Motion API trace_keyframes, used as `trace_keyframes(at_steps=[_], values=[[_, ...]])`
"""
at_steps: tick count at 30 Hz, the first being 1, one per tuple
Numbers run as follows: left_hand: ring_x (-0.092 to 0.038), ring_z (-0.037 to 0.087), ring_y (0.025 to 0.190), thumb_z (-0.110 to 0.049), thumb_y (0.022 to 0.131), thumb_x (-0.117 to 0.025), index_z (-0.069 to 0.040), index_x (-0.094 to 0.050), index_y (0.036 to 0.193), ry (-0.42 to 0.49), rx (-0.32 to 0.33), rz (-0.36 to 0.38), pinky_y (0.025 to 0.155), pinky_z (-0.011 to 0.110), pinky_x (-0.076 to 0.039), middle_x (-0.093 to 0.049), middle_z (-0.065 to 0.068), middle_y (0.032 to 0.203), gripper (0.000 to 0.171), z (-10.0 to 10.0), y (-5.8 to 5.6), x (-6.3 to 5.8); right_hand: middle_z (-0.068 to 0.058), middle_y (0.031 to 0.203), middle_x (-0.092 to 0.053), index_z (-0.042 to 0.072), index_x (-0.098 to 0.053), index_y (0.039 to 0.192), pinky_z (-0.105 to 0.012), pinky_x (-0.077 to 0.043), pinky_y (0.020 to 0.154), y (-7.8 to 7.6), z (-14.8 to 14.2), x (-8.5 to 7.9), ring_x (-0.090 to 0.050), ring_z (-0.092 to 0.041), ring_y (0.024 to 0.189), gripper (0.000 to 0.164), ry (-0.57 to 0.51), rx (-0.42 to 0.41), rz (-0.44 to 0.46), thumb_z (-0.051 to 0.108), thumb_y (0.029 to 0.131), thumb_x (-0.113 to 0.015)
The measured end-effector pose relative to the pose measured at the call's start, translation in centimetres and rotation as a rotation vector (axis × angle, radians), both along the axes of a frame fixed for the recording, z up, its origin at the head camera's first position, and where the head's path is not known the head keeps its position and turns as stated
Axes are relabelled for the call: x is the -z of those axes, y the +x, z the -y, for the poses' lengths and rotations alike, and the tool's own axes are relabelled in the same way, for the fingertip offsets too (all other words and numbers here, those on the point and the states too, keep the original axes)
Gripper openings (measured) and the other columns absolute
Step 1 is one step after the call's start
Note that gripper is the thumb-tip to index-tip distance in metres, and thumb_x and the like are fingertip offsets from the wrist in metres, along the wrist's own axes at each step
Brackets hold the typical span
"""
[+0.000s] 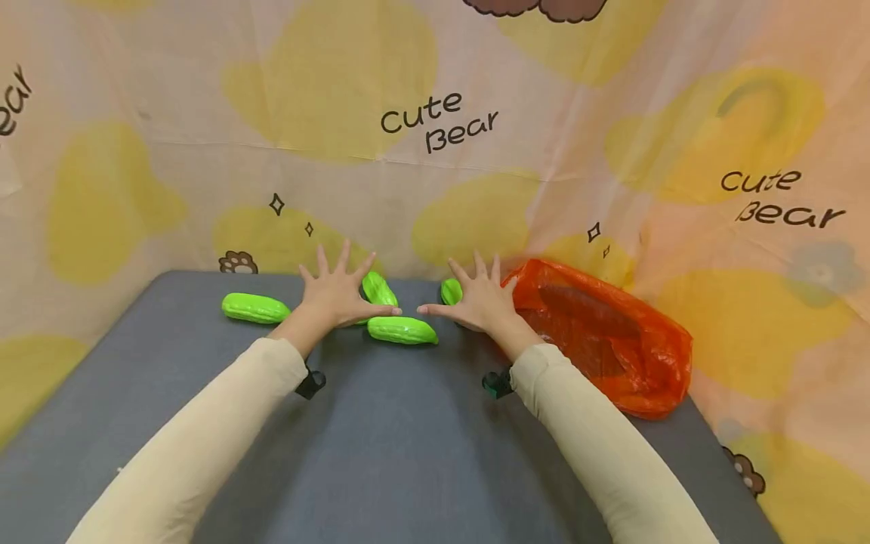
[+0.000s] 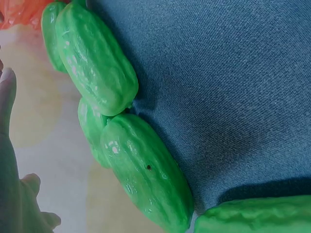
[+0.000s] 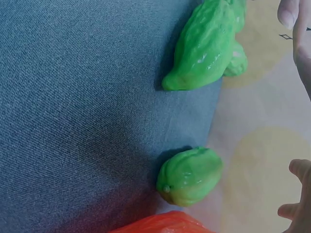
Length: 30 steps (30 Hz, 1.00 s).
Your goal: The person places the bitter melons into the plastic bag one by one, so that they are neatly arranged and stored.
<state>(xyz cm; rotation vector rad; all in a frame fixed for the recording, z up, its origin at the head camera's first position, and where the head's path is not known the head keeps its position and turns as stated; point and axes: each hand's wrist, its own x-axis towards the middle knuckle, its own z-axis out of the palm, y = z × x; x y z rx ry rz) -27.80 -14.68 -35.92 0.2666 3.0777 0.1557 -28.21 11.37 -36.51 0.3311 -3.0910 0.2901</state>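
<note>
My left hand [image 1: 334, 296] is held over the far part of the table with its fingers spread wide and nothing in them. My right hand [image 1: 484, 301] mirrors it, empty, its thumb pointing toward the left thumb. Just below the thumbs in the head view lies a bumpy green bitter gourd [image 1: 402, 330]. Behind it is another gourd [image 1: 377, 289], partly hidden by the left hand. A third gourd [image 1: 254, 308] lies left of the left wrist. Beside the right hand sits a shorter, rounded green fruit [image 1: 451, 292], shown whole as a ridged fruit [image 3: 190, 175] in the right wrist view.
An orange-red plastic bag [image 1: 666, 363] lies with its mouth open at the table's right edge, partly behind the right forearm. The grey cloth-covered table [image 1: 401, 453] ends at a printed curtain [image 1: 340, 189] along the back and sides.
</note>
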Motion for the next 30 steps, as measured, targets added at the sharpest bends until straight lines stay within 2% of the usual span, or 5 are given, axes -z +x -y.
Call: trace_keyframes(at_steps=[8, 13, 19, 25, 30], values=[[0.005, 0.061, 0.150, -0.095, 0.072, -0.049, -0.033, -0.005, 0.164, 0.001, -0.011, 0.003, 0.111, 0.084, -0.006, 0.005, 0.020, 0.171, 0.119, -0.3, -0.2, -0.5, -0.017, 0.171, -0.012, 0.036, -0.020, 0.162, -0.082, -0.009, 0.112, -0.1, -0.2, -0.4, -0.001, -0.051, 0.156, 0.111, 0.005, 0.001, 0.006, 0.093, 0.072, -0.048], [0.006, 0.061, 0.150, -0.095, 0.071, -0.050, -0.032, -0.009, 0.164, 0.024, -0.008, 0.004, 0.110, 0.084, -0.004, 0.005, 0.020, 0.171, 0.120, -0.4, -0.3, -0.4, -0.016, 0.171, -0.012, 0.033, -0.021, 0.163, -0.082, -0.010, 0.112, 0.0, -0.6, -0.4, -0.002, -0.051, 0.156, 0.113, -0.002, 0.005, 0.005, 0.093, 0.072, -0.050], [0.007, 0.061, 0.151, -0.097, 0.069, -0.048, -0.033, -0.007, 0.164, 0.026, -0.011, 0.012, 0.110, 0.084, -0.003, 0.007, 0.019, 0.171, 0.121, -0.5, -0.4, -0.3, -0.015, 0.171, -0.010, 0.035, -0.017, 0.163, -0.081, -0.007, 0.114, -0.1, -1.1, -0.1, -0.001, -0.050, 0.156, 0.113, -0.009, 0.003, 0.018, 0.093, 0.072, -0.049], [0.010, 0.060, 0.151, -0.092, 0.074, -0.050, -0.032, -0.008, 0.164, 0.028, -0.007, 0.030, 0.111, 0.083, -0.001, 0.005, 0.018, 0.171, 0.116, -1.0, -0.1, -0.2, -0.016, 0.171, -0.012, 0.034, -0.017, 0.163, -0.079, -0.011, 0.115, 0.2, -1.6, -0.3, -0.002, -0.050, 0.156, 0.112, -0.002, -0.011, -0.004, 0.091, 0.073, -0.051], [0.012, 0.059, 0.151, -0.090, 0.076, -0.051, -0.031, -0.010, 0.164, 0.037, 0.007, 0.045, 0.112, 0.083, -0.002, 0.003, 0.015, 0.172, 0.113, -1.8, 0.5, 0.0, -0.015, 0.171, -0.012, 0.034, -0.017, 0.163, -0.078, -0.014, 0.115, 0.7, -2.4, -0.4, -0.002, -0.048, 0.157, 0.112, -0.043, -0.023, -0.026, 0.089, 0.073, -0.054]])
